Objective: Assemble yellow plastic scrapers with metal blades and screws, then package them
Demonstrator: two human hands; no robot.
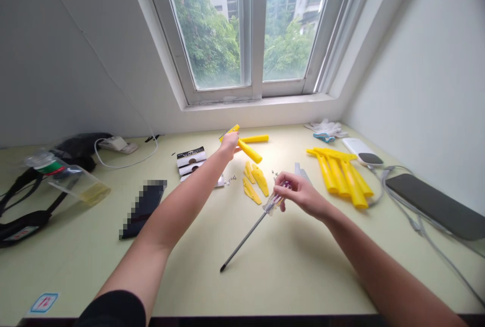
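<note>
My left hand [229, 146] is closed around a yellow T-shaped plastic handle [250, 151], reaching toward the back of the table. Another yellow handle [254, 139] lies right behind it. In my right hand [293, 193] is a screwdriver [246, 240] with a clear, purple-striped grip. Its long shaft slants down to the left, with the dark tip low over the tabletop. Several flat yellow pieces [260, 180] lie between the hands, with small screws [229, 181] to their left. Grey flat parts [302, 171] are partly hidden behind my right hand.
Several yellow handles [341, 173] are piled at the right, near a white device [362, 151], a dark phone [435, 205] and cables. White-and-black packs [190, 157] stand behind my left forearm. At left are a plastic bottle [71, 178], black straps [26, 226] and a dark pixelated object [146, 208].
</note>
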